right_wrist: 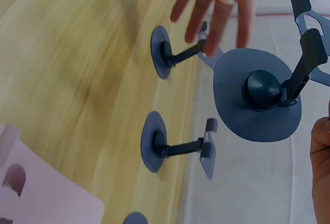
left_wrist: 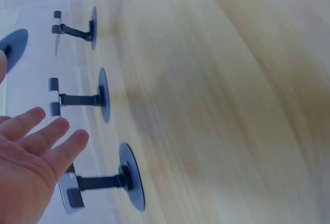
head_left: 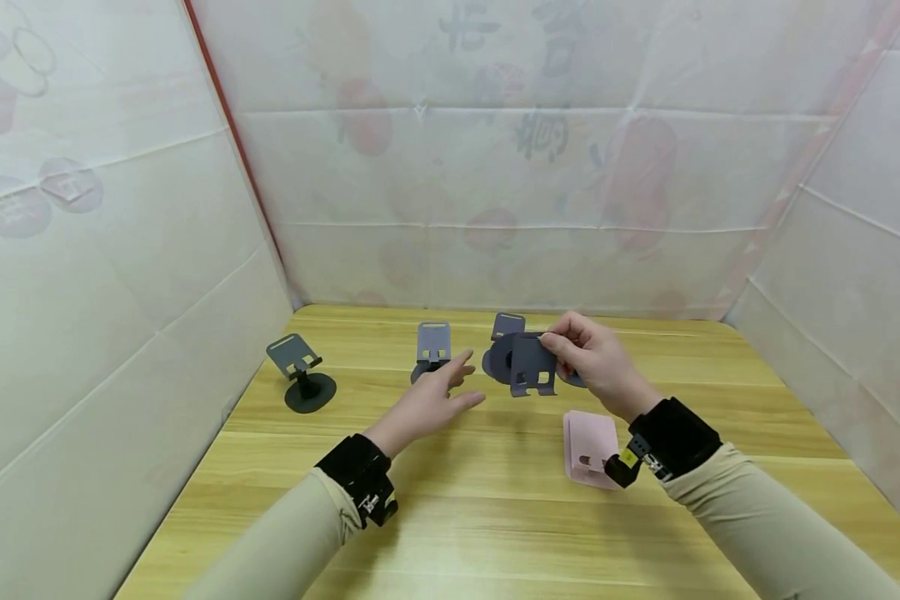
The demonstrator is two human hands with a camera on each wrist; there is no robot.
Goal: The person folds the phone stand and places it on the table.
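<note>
My right hand (head_left: 596, 360) pinches a dark stand (head_left: 531, 363) in the air, left hand (head_left: 433, 400) spread beside it; a loose pinch could drop it onto the pink stand (head_left: 588, 446).

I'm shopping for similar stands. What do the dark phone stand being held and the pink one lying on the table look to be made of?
The dark phone stand, pinched in the right hand, looks like thin sheet metal with a matte blue-grey coating: flat cut-out plate, disc base, no shine. The pink stand seems alike, folded flat with a matte pastel finish, though plastic can't be ruled out.
</note>
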